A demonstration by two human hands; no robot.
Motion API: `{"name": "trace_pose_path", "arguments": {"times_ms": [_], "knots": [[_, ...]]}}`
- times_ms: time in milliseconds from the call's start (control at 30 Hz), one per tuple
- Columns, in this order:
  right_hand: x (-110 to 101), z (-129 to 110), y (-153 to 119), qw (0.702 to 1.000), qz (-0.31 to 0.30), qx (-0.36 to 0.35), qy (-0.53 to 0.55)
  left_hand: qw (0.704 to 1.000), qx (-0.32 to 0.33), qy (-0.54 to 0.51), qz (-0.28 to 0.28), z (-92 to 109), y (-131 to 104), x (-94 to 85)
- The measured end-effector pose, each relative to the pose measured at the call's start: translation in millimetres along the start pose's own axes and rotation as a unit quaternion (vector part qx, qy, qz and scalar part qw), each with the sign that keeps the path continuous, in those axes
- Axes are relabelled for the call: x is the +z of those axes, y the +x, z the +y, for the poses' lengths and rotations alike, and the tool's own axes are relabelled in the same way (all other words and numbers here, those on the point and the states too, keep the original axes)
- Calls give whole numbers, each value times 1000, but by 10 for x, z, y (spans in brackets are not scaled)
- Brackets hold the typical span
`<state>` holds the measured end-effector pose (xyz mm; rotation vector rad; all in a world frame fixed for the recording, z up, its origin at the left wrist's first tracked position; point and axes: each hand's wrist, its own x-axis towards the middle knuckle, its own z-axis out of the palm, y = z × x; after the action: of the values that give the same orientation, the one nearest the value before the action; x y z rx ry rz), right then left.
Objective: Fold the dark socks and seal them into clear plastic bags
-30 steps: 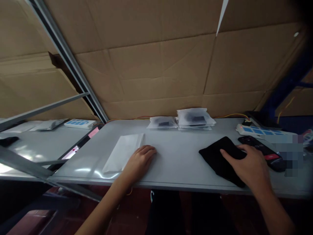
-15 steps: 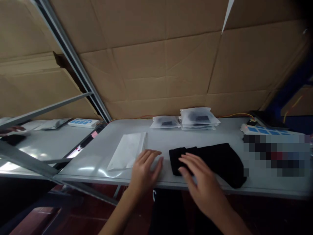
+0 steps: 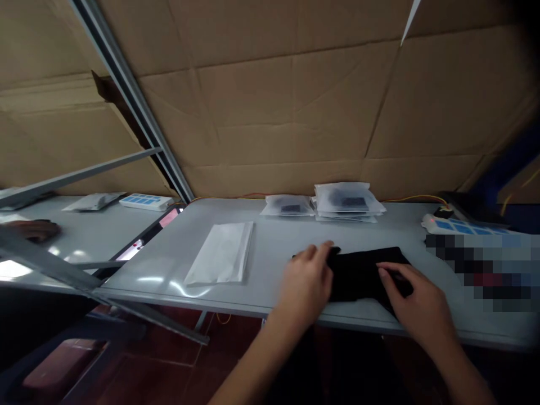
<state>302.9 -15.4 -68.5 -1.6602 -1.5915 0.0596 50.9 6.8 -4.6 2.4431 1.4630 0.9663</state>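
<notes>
A folded piece of black cloth (image 3: 354, 275) lies near the front edge of the grey table. At its left end my left hand (image 3: 310, 275) has its fingers curled over the fabric, hiding that end. My right hand (image 3: 415, 301) pinches the right part of the cloth between thumb and fingers, slightly lifting it. Left of my left hand, a flat white pouch (image 3: 221, 253) rests on the tabletop, apart from both hands.
Filled frosted bags (image 3: 348, 199) are stacked at the back, beside a single frosted bag (image 3: 289, 206). A power strip (image 3: 459, 225) stands at the right. On the neighbouring table (image 3: 90, 230), beyond a metal frame, rests another person's hand (image 3: 34, 229).
Both hands have moved right. The left has come onto the cloth's left end; the right has shifted from there to the right part and now pinches it, folding that end in.
</notes>
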Motion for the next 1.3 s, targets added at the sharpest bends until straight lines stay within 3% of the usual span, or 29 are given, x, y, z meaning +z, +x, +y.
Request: {"name": "trace_pose_path", "arguments": {"times_ms": [67,133,200,267,333,400,533,633,767,900,1033,1133,1233,1300], "knots": [[4,-24,-8,1000,11,-4,-1,995,-59,-15,74,-302,-189,-253],[20,-46,-12,999,18,-25,-10,981,-141,40,124,-614,-448,-460],[32,-59,-15,999,17,-46,-15,970,-176,128,111,-858,-689,-588],[18,-61,-7,998,5,-57,-11,959,-176,199,94,-968,-828,-656],[-34,-44,20,997,-32,-71,-1,961,-141,216,104,-938,-836,-704],[-112,2,65,990,-84,-109,6,978,-75,170,94,-832,-750,-739],[-252,197,162,975,-131,-180,-21,997,53,48,-29,-743,-552,-733],[-323,329,230,972,-147,-182,-23,997,49,15,-57,-891,-445,-753],[-369,277,503,981,-143,-128,1,997,-9,17,-72,-1066,-166,-970],[-220,120,1053,985,-127,-88,79,988,37,3,-151,-981,152,-1090],[117,169,1459,976,-161,-107,101,969,98,66,-216,-948,328,-945],[339,299,1528,981,-159,-97,57,975,58,68,-203,-1187,542,-817],[380,327,1494,983,-129,-126,-30,986,-34,116,-115,-1481,753,-739],[292,230,1432,979,-88,-173,-69,986,-65,146,-51,-1556,757,-727]]}}
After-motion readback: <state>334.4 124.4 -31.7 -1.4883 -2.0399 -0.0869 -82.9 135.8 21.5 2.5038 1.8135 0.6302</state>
